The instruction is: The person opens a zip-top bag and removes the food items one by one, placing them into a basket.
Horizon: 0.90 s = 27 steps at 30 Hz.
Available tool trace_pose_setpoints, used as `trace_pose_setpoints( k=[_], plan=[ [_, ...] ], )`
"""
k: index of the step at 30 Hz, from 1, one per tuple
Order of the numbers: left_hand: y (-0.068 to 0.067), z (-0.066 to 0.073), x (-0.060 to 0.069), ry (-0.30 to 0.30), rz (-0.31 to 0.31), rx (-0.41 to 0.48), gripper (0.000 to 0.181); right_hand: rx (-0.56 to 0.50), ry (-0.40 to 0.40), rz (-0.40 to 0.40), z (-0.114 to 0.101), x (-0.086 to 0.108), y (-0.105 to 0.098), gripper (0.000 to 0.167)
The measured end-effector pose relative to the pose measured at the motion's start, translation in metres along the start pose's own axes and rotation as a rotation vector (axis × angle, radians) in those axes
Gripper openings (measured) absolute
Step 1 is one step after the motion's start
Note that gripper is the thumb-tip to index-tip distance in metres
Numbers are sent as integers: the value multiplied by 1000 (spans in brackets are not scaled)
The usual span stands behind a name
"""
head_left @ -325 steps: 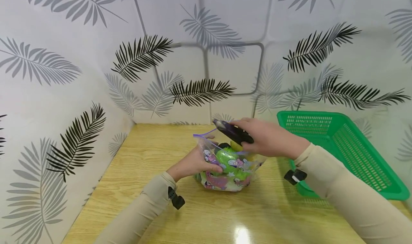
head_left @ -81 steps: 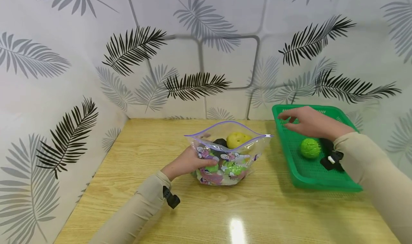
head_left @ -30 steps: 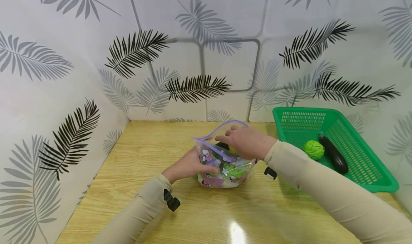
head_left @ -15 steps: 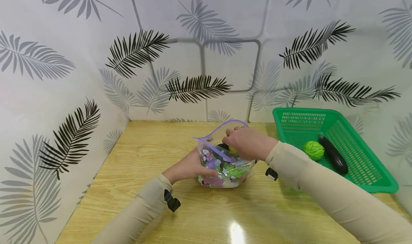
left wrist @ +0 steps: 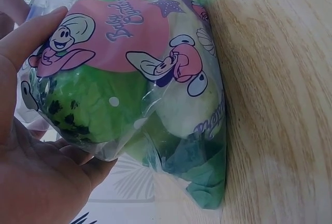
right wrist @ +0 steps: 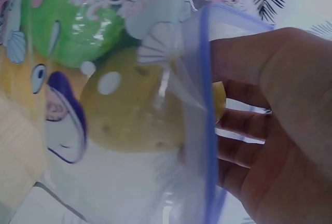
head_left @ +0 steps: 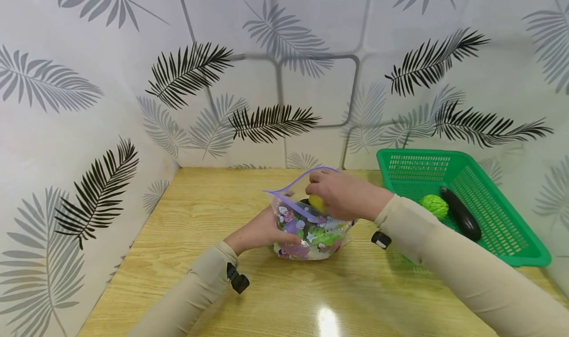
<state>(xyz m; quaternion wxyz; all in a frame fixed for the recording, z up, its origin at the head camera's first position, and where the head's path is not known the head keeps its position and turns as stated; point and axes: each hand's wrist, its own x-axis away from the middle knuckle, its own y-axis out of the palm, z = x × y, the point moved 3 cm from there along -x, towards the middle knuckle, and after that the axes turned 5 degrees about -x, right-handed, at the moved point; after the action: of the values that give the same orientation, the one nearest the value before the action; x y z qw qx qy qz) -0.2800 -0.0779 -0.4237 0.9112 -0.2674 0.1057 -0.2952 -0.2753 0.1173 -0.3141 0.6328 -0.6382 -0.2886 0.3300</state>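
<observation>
A clear zip bag with cartoon prints (head_left: 311,238) stands upright on the table, its purple-edged mouth parted. My left hand (head_left: 266,231) grips the bag's left side, thumb in front. My right hand (head_left: 344,193) is at the bag's mouth, its fingers curled round a yellow potato (head_left: 317,203). In the right wrist view the potato (right wrist: 140,105) shows mostly through the plastic, with the fingers of my right hand (right wrist: 270,110) on its far end. Through the film in the left wrist view appear a green item (left wrist: 98,105) with dark marks and a pale round one (left wrist: 189,107).
A green basket (head_left: 515,228) stands on the right of the wooden table (head_left: 200,203), holding a crumpled light-green ball (head_left: 433,206) and a dark eggplant (head_left: 461,213). My right forearm passes in front of the basket's near left corner. Leaf-patterned cloth (head_left: 320,90) hangs behind.
Within the last second my right hand has drawn slightly up and right, and more of the potato shows under its fingers. Earlier it hovered over the basket. My left hand keeps its grip.
</observation>
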Motion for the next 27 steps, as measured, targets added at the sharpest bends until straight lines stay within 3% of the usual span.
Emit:
trace_pose_setpoints(
  k=[11,15,27],
  plan=[
    [1,-3,0,-5,0,2,114,-176,13,83,-3,16,-36,38],
    [0,-3,-1,1,4,-8,114,-240,51,107,1,30,-52,41],
    [0,-4,0,2,12,-41,113,-212,218,244,31,77,-78,41]
  ],
)
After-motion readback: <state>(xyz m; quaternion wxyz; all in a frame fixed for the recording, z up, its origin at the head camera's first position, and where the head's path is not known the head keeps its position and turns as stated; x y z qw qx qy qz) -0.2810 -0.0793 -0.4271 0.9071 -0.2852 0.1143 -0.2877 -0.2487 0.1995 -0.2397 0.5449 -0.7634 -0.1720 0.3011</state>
